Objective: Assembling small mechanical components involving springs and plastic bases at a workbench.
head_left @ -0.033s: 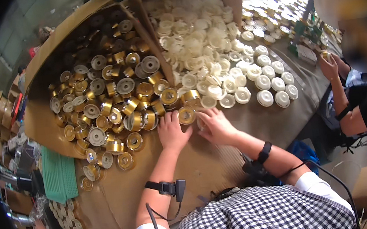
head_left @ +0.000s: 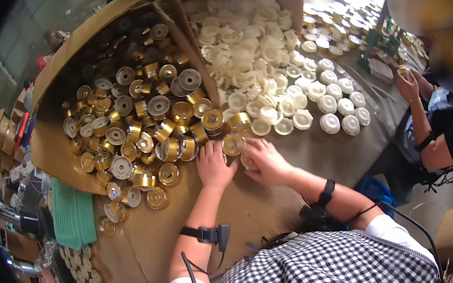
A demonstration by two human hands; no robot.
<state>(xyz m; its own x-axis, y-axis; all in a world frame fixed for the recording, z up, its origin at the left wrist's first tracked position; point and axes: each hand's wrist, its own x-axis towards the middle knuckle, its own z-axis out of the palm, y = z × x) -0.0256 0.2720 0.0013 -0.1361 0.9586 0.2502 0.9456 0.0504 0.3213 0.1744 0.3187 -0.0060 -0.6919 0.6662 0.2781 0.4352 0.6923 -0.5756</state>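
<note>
My left hand (head_left: 214, 166) lies on the brown work surface with its fingers stretched toward the pile and its thumb apart. Its fingertips are beside a gold ring-shaped cap (head_left: 233, 144), which sits between my two hands. My right hand (head_left: 268, 162) curves its fingers round a pale round cap (head_left: 248, 160), mostly covered by the fingers. Just beyond my hands, several gold caps (head_left: 169, 173) with grey or gold faces spill from a cardboard box (head_left: 62, 157). Another gold cap (head_left: 238, 123) rests on its side above the one between my hands.
White plastic caps (head_left: 247, 41) are heaped behind a cardboard divider, with more white caps (head_left: 329, 123) in rows at right. Green plastic baskets (head_left: 73, 213) stand at left, near small pale discs (head_left: 86, 269). A co-worker's hand (head_left: 408, 86) holds a gold piece at far right.
My right hand has drawn slightly down with its fingers curled more round the pale cap. The whole view has shifted a little; my left hand stays by the gold cap.
</note>
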